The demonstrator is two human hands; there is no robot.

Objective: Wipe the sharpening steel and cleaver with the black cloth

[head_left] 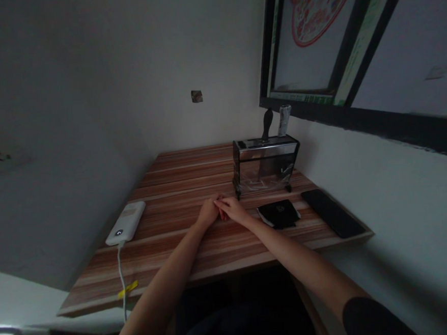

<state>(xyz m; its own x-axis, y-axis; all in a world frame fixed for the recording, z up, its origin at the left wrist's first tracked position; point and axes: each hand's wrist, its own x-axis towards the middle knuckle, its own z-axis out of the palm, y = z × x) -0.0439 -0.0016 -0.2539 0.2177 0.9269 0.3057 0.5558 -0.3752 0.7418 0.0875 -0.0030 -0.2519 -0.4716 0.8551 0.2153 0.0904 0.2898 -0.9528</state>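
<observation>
My left hand [210, 210] and my right hand [231, 207] rest together on the wooden tabletop [161, 207], near its middle. Their fingers are closed and press against each other, and no object shows between them. Just beyond my right hand stands a knife holder [267, 151] with a shiny metal top and clear plastic wrap round its lower part. A black handle [267, 124] and a pale wrapped handle [284, 120] stick up from it. To the right of my right hand lies a small black pouch-like item [279, 213], flat on the table.
On the left lies a white power bank [127, 223] with a white cable [121, 276] hanging over the front edge, beside yellow tape [128, 289]. A black phone-like slab [332, 212] lies at the right edge. Walls enclose the table; a framed window [316, 69] is upper right.
</observation>
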